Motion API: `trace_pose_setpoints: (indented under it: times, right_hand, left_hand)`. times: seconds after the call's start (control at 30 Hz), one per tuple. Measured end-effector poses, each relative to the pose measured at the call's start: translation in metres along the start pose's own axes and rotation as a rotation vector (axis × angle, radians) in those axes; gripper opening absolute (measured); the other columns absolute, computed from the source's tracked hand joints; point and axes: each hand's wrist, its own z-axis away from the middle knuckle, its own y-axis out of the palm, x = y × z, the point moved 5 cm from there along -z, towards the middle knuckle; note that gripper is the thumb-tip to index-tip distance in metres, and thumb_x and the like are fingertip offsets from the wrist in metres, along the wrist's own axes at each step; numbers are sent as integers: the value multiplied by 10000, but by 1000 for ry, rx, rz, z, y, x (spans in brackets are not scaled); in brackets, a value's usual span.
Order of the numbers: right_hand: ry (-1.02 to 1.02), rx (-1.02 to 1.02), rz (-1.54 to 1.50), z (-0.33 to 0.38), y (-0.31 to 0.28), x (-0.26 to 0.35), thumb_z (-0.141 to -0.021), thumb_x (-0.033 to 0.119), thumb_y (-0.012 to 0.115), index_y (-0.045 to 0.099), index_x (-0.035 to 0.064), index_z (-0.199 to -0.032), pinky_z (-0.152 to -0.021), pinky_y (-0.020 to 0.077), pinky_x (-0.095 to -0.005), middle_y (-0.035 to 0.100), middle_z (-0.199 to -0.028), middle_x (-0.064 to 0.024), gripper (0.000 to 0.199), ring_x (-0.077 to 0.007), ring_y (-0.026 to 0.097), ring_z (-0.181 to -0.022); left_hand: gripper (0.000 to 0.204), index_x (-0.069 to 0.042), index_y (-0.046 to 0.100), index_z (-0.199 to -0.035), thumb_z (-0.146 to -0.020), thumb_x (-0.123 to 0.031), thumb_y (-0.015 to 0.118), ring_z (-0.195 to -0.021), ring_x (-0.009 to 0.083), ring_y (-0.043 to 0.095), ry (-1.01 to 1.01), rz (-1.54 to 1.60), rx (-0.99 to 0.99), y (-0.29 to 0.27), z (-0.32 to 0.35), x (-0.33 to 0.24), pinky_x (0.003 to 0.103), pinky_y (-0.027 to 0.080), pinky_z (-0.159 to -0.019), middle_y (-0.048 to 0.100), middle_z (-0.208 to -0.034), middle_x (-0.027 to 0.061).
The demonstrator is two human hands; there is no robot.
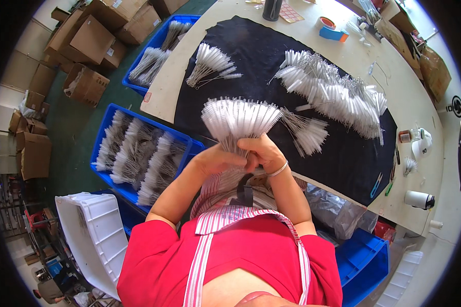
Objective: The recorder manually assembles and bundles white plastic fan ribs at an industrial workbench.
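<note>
Nearest the camera is the person's red shirt with a pink striped apron [225, 217] over it. Just beyond, both forearms rise to meet at the counter's [425, 128] near edge. The left hand [217, 158] and right hand [264, 153] press together, each grip closed around the wire stems of 1 fanned bunch of white bottle brushes [241, 118]; the bristle heads spread out like a fan above the fingers, over the near part of the black cloth [261, 56]. A thin bracelet [279, 169] circles the right wrist.

To the person's left, below counter level, a blue crate [98, 148] holds rows of the same brushes, and a white crate [95, 238] stands nearer, on the green floor. To the right, near the counter's edge, lies crumpled clear plastic [338, 210] above another blue bin [363, 261].

On the cloth just right of the hands sits a small brush pile [307, 134]. Farther out, a large heap of brushes [333, 92] stretches across the right side, and a smaller bundle [210, 64] lies at the far left. A second blue crate [164, 25] with brushes stands beyond the counter's left edge, with cardboard boxes [89, 38] past it. At the far end sit tape rolls [330, 28] and a dark bottle [271, 9]
</note>
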Motion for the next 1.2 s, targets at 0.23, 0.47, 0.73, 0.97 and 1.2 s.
trace_pose_setpoints:
  times: [0.23,0.47,0.73,0.97,1.2]
  right_hand:
    - [-70,179,46,-21,19,0,-790,85,663,511,-38,-1202,-687,536,-307,638,-1005,-116,456,-166,622,-839]
    - [-239,-274,128,-50,-1,-5,-880,291,635,564,8,-1184,-755,447,-229,656,-975,-67,421,-117,597,-841]
    - [-176,-370,149,-52,-21,-33,-876,279,644,631,23,-1045,-670,478,-229,652,-826,-39,306,-92,593,-708]
    - [-131,-349,186,-54,-20,-37,-900,226,611,611,-2,-1071,-646,487,-217,644,-822,-49,285,-100,590,-686]
    - [-155,-343,225,-51,-23,-46,-928,148,555,588,-27,-1093,-658,527,-260,643,-801,-62,243,-132,621,-684]
  left_hand:
    - [386,-25,546,-935,-701,-243,761,-603,139,521,-29,134,112,8,19,-31,261,392,-535,554,-702,48]
    - [467,32,624,-922,-663,-312,805,-800,251,643,390,-1099,-965,-95,2,-168,354,498,-709,655,-823,142]
    - [724,60,555,-969,-498,-379,886,-903,355,640,95,-1508,-1221,-159,-67,-163,392,508,-820,645,-953,228]
    - [697,65,543,-1000,-539,-341,872,-920,360,630,42,-1639,-1147,-180,-68,-148,415,506,-803,628,-978,215]
    - [268,20,507,-1011,-793,-119,577,-766,323,677,131,-1459,-1427,-205,-94,-138,437,544,-672,670,-844,186]
